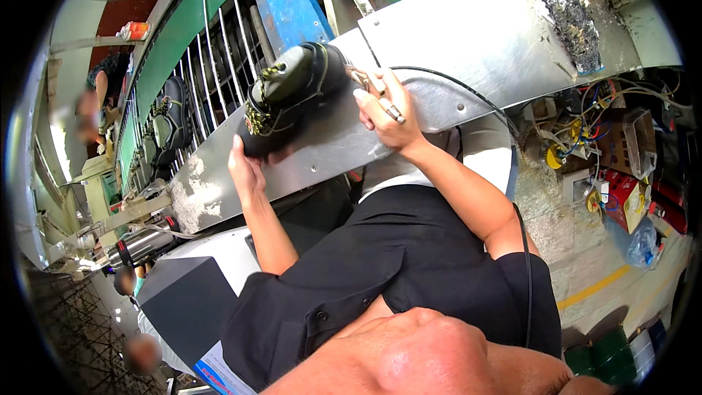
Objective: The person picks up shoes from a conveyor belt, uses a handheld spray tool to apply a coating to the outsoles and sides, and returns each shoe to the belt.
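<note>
A dark shoe or boot [296, 106] with yellow-green speckled laces is held tilted over the metal ledge [439, 36]. My left hand [247, 170] grips its lower left end, some fingers hidden beneath it. In my right hand [391, 113] is a slim metal pen-like tool [395, 114], pinched between the fingers. Its front end reaches close to the shoe's upper right end; whether it touches cannot be made out. A thin black cable [468, 88] curves away from near that hand.
More dark shoes [172, 121] stand on a roller conveyor [212, 66] with green side rails. Another person's arm [102, 91] shows at far left. A dark grey box [186, 292] is at lower left; wires and boxes [625, 197] lie on the floor at right.
</note>
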`<state>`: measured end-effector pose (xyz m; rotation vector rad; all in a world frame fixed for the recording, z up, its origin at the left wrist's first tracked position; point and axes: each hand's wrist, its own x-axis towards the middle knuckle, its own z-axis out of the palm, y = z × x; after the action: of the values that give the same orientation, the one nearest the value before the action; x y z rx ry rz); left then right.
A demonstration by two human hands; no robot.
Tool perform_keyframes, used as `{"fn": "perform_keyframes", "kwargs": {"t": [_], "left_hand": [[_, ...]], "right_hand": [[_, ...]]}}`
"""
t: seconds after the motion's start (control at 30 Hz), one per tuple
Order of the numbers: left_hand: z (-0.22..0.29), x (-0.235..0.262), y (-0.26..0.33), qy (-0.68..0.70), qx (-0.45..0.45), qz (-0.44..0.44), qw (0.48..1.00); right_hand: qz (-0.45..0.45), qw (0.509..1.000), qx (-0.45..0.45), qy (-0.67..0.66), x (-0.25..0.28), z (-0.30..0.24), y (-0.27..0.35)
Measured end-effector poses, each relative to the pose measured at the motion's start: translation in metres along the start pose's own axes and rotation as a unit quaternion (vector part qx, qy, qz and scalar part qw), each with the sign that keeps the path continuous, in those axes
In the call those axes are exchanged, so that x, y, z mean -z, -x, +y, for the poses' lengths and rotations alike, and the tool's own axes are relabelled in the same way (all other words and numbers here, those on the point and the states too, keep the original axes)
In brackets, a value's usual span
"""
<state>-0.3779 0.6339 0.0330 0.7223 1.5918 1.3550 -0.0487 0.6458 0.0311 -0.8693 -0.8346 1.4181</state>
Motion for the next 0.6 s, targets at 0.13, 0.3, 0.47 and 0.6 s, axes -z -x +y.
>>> {"fn": "perform_keyframes", "kwargs": {"t": [0.13, 0.3, 0.47, 0.6], "left_hand": [[0.001, 0.016, 0.065, -0.050, 0.107, -0.067, 0.991], [0.009, -0.025, 0.115, -0.030, 0.215, -0.166, 0.962], [0.003, -0.057, 0.129, 0.018, 0.255, -0.226, 0.940], [0.001, -0.082, 0.131, 0.058, 0.286, -0.268, 0.918]], "right_hand": [[0.011, 1.000, 0.007, 0.007, -0.006, 0.010, 0.001], [-0.026, 1.000, 0.005, 0.007, -0.005, 0.021, 0.006], [-0.044, 0.997, -0.057, -0.032, -0.004, 0.008, 0.007], [-0.078, 0.992, -0.092, -0.049, 0.004, 0.001, 0.016]]}}
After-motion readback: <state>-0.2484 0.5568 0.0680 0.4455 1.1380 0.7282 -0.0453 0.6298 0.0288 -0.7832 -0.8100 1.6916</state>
